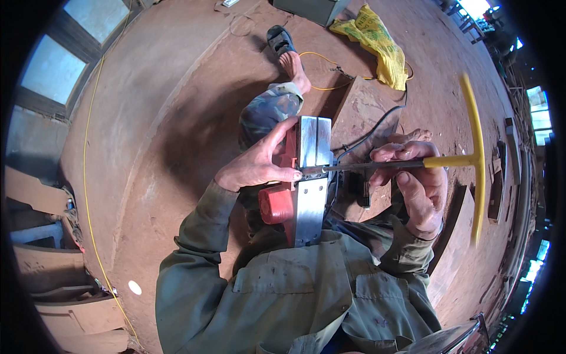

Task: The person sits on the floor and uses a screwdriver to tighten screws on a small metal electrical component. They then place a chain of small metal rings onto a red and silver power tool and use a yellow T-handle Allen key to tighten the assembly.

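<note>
Planer (309,183), red body with bare metal sole facing up, rests on lap between both hands. Left hand (256,162) grips planer's left edge, fingertips at sole's middle slot. Right hand (415,180) clenches yellow T-handle wrench (466,162), shaft tip at slot. Open wooden floor (171,118) lies left; yellow bag (377,44) lies well apart ahead

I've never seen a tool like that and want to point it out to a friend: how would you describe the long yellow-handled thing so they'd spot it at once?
Start at the silver and red power planer lying upside down on the person's lap. From its middle a thin dark metal shaft runs to the right, through the right hand. That shaft belongs to the T-handle wrench; its long yellow crossbar, standing upright beyond the fingers, is the only bright T shape here.
</note>
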`<action>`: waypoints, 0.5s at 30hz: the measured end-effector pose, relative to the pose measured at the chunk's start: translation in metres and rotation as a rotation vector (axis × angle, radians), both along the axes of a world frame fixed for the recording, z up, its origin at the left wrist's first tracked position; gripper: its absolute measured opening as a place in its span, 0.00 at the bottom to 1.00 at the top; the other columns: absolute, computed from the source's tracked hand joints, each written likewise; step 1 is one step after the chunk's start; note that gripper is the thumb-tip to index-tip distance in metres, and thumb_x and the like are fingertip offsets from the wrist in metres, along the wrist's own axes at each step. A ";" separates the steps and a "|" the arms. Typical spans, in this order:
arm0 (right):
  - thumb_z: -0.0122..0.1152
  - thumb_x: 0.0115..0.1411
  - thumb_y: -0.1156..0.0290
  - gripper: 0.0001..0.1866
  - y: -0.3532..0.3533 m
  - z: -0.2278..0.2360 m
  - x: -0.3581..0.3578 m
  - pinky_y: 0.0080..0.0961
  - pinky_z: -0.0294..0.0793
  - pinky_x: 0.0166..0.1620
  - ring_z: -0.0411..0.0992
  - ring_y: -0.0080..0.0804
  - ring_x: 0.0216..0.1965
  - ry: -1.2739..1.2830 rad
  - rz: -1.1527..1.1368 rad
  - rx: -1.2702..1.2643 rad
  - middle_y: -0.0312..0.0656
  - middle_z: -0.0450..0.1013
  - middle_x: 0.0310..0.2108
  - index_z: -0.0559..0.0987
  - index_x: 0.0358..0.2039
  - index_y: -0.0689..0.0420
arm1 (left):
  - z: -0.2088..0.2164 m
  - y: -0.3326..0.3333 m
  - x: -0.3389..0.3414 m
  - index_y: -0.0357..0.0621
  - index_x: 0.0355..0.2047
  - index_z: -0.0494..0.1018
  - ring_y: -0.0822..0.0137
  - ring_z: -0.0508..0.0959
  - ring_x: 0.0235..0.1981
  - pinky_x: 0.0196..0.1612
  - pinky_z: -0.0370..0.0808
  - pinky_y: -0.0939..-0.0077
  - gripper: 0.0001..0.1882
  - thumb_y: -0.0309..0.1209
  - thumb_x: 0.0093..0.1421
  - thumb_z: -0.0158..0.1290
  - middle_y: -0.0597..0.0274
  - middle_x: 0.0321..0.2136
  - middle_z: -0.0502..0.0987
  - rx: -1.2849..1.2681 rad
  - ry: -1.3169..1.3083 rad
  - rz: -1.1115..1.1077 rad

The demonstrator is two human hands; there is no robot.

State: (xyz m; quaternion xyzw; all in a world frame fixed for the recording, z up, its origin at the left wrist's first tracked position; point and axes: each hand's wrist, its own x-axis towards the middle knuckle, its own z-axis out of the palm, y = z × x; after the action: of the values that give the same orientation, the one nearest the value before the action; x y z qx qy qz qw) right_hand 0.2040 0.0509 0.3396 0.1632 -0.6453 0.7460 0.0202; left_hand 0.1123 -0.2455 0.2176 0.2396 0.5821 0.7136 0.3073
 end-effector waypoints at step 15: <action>0.72 0.68 0.74 0.20 -0.012 -0.011 0.001 0.31 0.83 0.49 0.81 0.36 0.49 -0.016 -0.256 0.001 0.52 0.80 0.47 0.74 0.55 0.64 | -0.003 0.000 -0.001 0.40 0.82 0.41 0.55 0.53 0.80 0.80 0.49 0.50 0.63 0.30 0.57 0.74 0.48 0.79 0.53 -0.061 0.023 0.019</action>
State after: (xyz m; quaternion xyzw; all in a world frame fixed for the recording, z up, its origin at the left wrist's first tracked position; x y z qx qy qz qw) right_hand 0.2052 0.0387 0.3288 0.0734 -0.6615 0.7382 0.1100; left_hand 0.1109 -0.2459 0.2144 0.2328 0.6092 0.6957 0.3010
